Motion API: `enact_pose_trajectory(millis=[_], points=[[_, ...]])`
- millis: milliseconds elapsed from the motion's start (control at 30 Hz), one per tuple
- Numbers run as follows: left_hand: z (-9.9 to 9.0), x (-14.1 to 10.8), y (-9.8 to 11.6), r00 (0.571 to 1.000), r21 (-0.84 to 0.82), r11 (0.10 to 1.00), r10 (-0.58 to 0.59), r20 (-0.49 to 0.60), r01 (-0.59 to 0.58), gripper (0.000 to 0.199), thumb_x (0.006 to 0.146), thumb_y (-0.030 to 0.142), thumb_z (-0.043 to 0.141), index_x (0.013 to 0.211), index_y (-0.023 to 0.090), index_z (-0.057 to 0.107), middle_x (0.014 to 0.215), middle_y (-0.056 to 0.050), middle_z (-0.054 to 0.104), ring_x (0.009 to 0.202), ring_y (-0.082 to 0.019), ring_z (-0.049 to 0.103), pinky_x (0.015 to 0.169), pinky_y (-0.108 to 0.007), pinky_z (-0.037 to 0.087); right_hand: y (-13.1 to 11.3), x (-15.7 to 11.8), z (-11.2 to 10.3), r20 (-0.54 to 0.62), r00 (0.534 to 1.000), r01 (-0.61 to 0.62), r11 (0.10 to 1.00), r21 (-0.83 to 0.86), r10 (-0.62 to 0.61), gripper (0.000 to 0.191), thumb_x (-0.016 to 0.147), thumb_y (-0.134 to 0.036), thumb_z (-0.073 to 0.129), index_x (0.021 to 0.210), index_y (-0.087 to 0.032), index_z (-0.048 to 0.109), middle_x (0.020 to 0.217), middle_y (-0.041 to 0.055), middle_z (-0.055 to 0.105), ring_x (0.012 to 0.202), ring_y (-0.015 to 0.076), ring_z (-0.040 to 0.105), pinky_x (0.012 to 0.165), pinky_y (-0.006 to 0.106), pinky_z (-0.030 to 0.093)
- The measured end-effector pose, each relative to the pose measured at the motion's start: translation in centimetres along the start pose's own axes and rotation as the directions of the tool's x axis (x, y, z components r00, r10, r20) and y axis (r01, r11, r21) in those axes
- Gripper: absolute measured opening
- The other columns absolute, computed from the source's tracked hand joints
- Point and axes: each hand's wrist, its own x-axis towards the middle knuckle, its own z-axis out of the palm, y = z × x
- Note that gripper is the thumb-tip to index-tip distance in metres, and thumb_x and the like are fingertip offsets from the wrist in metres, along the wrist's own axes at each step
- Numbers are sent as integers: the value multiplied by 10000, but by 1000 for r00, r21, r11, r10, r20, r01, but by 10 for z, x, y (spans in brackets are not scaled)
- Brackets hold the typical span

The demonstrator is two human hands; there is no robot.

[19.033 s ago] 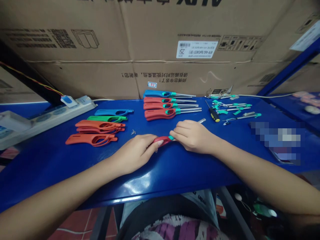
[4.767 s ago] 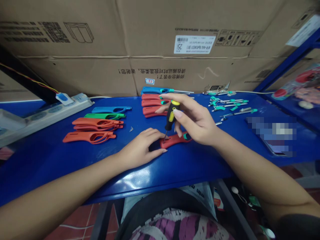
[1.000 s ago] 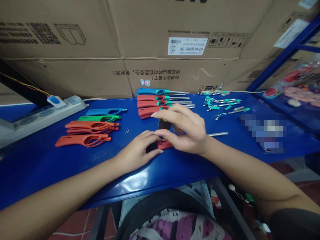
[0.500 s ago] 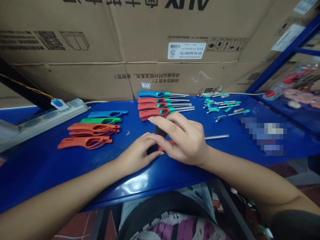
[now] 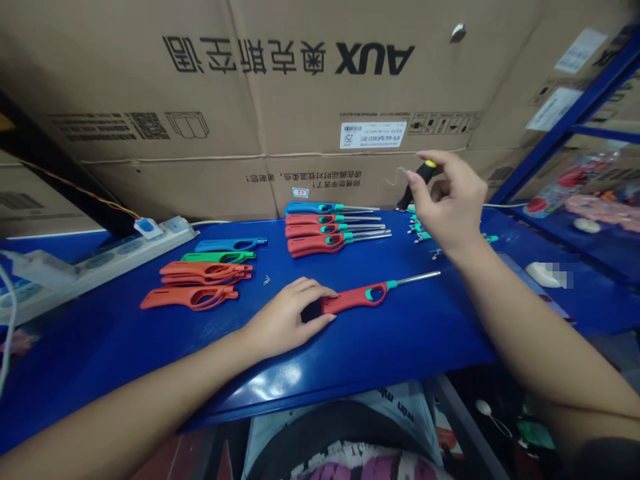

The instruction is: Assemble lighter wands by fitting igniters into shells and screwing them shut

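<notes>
My left hand point(image 5: 290, 317) grips the handle end of a red lighter point(image 5: 357, 299) between thumb and fingers; the lighter lies flat, its metal tube pointing right. Raised at the right, my right hand point(image 5: 450, 203) holds a black screwdriver with a yellow end point(image 5: 419, 183). Behind the held lighter sit several red lighters point(image 5: 313, 245) and a blue lighter point(image 5: 310, 208), tubes to the right. Left of them lie orange casings point(image 5: 185, 297), a green casing point(image 5: 215, 257) and a blue casing point(image 5: 225, 245). Small screws point(image 5: 267, 281) rest near my left hand.
A white power strip point(image 5: 120, 257) runs along the left of the blue table point(image 5: 400, 347). Large cardboard boxes point(image 5: 300, 133) stand behind. Teal and metal lighter parts point(image 5: 423, 235) lie partly behind my right hand. A blue shelf frame point(image 5: 575, 100) and plastic bottle point(image 5: 570, 180) are at the right.
My right hand has lifted the screwdriver up and right, off the red lighter, which is now largely exposed. My left hand still grips its handle end. The camera view has tilted up.
</notes>
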Motion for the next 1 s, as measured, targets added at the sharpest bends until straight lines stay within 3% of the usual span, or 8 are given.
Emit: enact_pose_trajectory(millis=[133, 367, 467, 533, 633, 767, 900, 1000], points=[[-2, 1, 0, 1000, 16, 1000, -17, -8, 18, 258, 937, 265, 650, 1189, 212, 648, 1125, -53, 706, 1052, -216, 642, 965, -384, 515, 43, -7, 1, 79, 997, 38, 977, -210, -22, 332, 975, -377, 550, 1235, -190, 636, 1064, 124, 713, 913, 255, 694, 816, 364, 554], [-4, 1, -5, 997, 49, 997, -50, -64, 54, 250, 889, 236, 649, 1136, 199, 637, 1113, -54, 714, 1031, -219, 657, 930, -377, 538, 78, -22, 17, -10, 997, -73, 994, -79, 72, 271, 906, -373, 605, 1102, -189, 638, 1003, 106, 718, 671, 200, 652, 640, 325, 549], [-6, 0, -6, 996, 83, 994, -67, -60, 72, 251, 893, 273, 656, 1132, 198, 652, 1088, -52, 709, 997, -217, 660, 907, -369, 547, 77, -21, 16, 78, 989, -122, 989, -83, 129, 217, 896, -353, 600, 1046, -200, 626, 975, 97, 721, 720, 220, 670, 718, 348, 554], [-6, 0, -6, 996, 112, 991, -72, -50, 77, 280, 903, 316, 664, 1158, 198, 661, 1087, -58, 703, 994, -223, 661, 913, -379, 548, 74, -19, 12, 227, 961, -125, 980, -153, 158, 208, 916, -339, 568, 1058, -198, 625, 1007, 113, 725, 853, 251, 684, 825, 363, 537], [-6, -1, -7, 997, 140, 987, -71, -28, 74, 357, 909, 400, 694, 1196, 190, 679, 1089, -75, 688, 1003, -238, 660, 915, -393, 552, 68, -18, 7, 505, 809, -128, 928, -351, 302, 303, 958, -317, 518, 1199, -158, 609, 1115, 151, 718, 1028, 277, 666, 928, 351, 485], [-5, -2, -9, 997, 141, 987, -78, -24, 80, 417, 884, 452, 738, 1199, 181, 705, 1080, -83, 675, 1009, -246, 660, 907, -388, 556, 65, -22, 12, 660, 587, -128, 859, -496, 469, 336, 922, -308, 597, 1204, -132, 646, 1104, 161, 729, 993, 294, 682, 840, 341, 494], [-5, -2, -7, 989, 115, 983, -136, -52, 141, 376, 893, 395, 730, 1198, 175, 715, 1051, -75, 672, 960, -227, 667, 896, -366, 558, 65, -27, 18, 712, 451, -141, 830, -539, 539, 370, 916, -333, 620, 1225, -133, 659, 1030, 157, 746, 827, 263, 711, 691, 316, 495], [-5, 0, -2, 977, 71, 976, -204, -60, 208, 389, 875, 379, 736, 1208, 177, 725, 986, -57, 652, 841, -193, 656, 824, -337, 564, 65, -28, 20, 719, 394, -161, 813, -559, 573, 387, 948, -349, 572, 1247, -114, 646, 986, 170, 751, 717, 239, 711, 654, 314, 494]])
